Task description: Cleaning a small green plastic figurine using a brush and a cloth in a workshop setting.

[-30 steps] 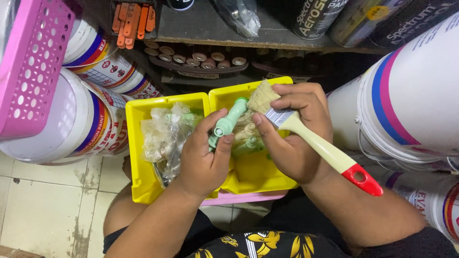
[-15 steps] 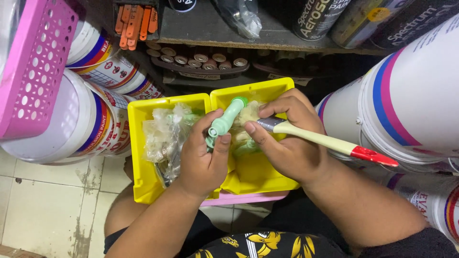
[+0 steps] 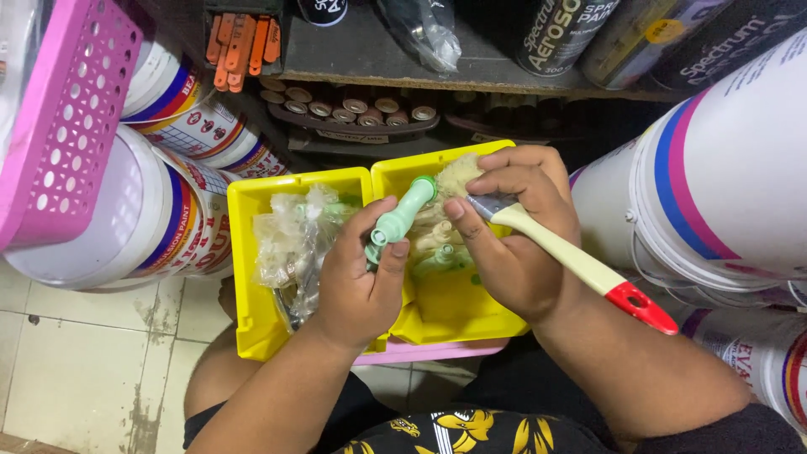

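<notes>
Centre frame: left hand [image 3: 357, 282] closed around 1 smooth pale-green plastic fitting [image 3: 402, 219]; right hand [image 3: 517, 235] gripped 1 flat paintbrush [image 3: 546, 244], cream handle, red tip, tan bristles touching the fitting. Beneath: 2 glossy yellow plastic bins [image 3: 252, 252], the left one held crinkled clear bags [image 3: 290, 240].

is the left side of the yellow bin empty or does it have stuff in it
Not empty: the yellow bin's left compartment holds crumpled clear plastic bags.

Pale green fitting [image 3: 402, 220] at centre; brush [image 3: 572, 256] w/ cream handle, red tip, tan bristles; 2 yellow bins [image 3: 252, 252]; pink perforated basket [image 3: 67, 118] at 10 o'clock; white pails [image 3: 723, 168] w/ pink-blue stripes at 3; orange tags [image 3: 244, 42] at 11
</notes>
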